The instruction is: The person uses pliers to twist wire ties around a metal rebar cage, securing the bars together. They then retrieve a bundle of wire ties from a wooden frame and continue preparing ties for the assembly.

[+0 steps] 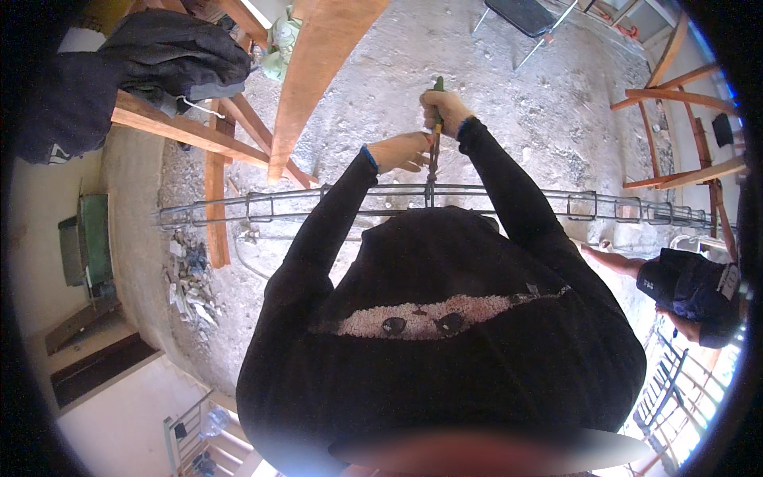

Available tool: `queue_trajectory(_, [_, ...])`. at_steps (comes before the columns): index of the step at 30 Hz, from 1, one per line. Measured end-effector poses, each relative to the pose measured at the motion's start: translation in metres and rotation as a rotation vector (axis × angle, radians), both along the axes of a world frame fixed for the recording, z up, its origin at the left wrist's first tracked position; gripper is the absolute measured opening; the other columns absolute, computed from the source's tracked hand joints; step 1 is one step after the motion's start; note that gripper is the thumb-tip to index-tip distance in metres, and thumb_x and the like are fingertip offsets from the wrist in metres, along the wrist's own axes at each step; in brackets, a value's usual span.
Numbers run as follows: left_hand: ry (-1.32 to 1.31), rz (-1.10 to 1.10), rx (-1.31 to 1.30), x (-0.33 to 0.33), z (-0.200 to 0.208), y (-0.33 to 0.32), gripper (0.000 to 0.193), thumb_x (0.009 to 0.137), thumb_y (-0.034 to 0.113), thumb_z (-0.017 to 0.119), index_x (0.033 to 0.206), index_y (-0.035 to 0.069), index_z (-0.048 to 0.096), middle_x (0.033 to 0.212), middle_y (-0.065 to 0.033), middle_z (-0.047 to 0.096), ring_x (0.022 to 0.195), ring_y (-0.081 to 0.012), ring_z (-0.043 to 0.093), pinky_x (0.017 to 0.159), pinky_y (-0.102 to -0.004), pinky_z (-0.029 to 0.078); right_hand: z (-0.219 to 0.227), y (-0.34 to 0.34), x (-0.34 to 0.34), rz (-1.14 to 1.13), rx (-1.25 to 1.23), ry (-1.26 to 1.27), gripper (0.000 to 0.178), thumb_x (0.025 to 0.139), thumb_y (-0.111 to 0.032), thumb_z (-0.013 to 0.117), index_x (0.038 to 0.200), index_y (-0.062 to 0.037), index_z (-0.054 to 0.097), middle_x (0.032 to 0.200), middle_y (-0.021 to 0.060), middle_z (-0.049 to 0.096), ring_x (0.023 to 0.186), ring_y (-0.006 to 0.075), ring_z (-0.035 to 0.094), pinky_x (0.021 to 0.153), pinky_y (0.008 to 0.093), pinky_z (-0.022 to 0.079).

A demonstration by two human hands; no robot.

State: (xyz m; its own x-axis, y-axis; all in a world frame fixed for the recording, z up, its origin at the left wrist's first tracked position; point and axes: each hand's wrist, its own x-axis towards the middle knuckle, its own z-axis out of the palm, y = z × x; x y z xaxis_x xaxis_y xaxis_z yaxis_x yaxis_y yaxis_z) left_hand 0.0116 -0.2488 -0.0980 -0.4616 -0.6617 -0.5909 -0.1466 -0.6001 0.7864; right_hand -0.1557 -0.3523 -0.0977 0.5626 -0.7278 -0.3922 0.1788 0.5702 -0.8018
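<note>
Rough grey floor (532,111) spreads beneath us. Our right hand (447,111) is closed round the green handle (439,83) of a slim, dark metal tool (433,160), whose long axis runs back toward us. Its tip reaches a narrow cage of dark steel bars (397,189), lying crosswise between grip and body. Our left hand (397,153), fingers loosely bent, is nearer that cage; whether it touches the tool we cannot tell.

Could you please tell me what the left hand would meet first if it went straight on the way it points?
The left hand would likely meet the green-handled tool first; they look very close, perhaps touching, though depth is unclear.
</note>
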Motion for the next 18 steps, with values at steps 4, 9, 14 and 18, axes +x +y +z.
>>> queue_trajectory(4, [-0.01,0.094,-0.03,0.007,-0.009,-0.003,0.06,0.109,0.061,0.047,0.144,0.014,0.054,0.133,-0.0064,0.068,0.117,-0.0217,0.067,0.104,-0.0415,0.051,0.001,-0.004,0.0,0.199,0.141,-0.596,0.028,0.092,-0.012,0.064,0.119,-0.0059,0.055,0.089,0.0006,0.057,0.065,0.0122,0.049,0.062,0.0376,0.055])
queue_trajectory(9, [0.08,0.182,0.029,-0.017,-0.028,0.008,0.053,0.114,0.051,0.039,0.139,0.009,0.058,0.127,-0.0091,0.071,0.108,-0.0215,0.07,0.097,-0.0413,0.057,0.009,-0.005,-0.003,-0.081,0.117,-0.046,0.029,0.094,-0.013,0.066,0.119,-0.0016,0.061,0.097,0.0074,0.064,0.08,0.0215,0.066,0.075,0.0402,0.06])
queue_trajectory(14, [0.09,0.311,-0.036,-0.026,-0.026,0.018,0.047,0.115,0.043,0.042,0.136,0.006,0.061,0.12,-0.0089,0.072,0.101,-0.0211,0.071,0.095,-0.0397,0.058,0.011,-0.002,-0.029,-0.135,0.089,0.226,0.015,0.095,-0.014,0.068,0.103,-0.0024,0.064,0.098,0.009,0.066,0.089,0.0257,0.073,0.079,0.0467,0.064])
queue_trajectory(18, [0.125,0.336,-0.075,-0.028,-0.023,0.017,0.041,0.113,0.037,0.052,0.132,0.003,0.064,0.114,-0.007,0.072,0.097,-0.0176,0.07,0.092,-0.036,0.058,0.014,-0.002,-0.033,0.01,-0.032,0.101,0.021,0.1,-0.013,0.064,0.111,0.0037,0.067,0.103,0.0135,0.065,0.095,0.0304,0.077,0.074,0.0474,0.066])
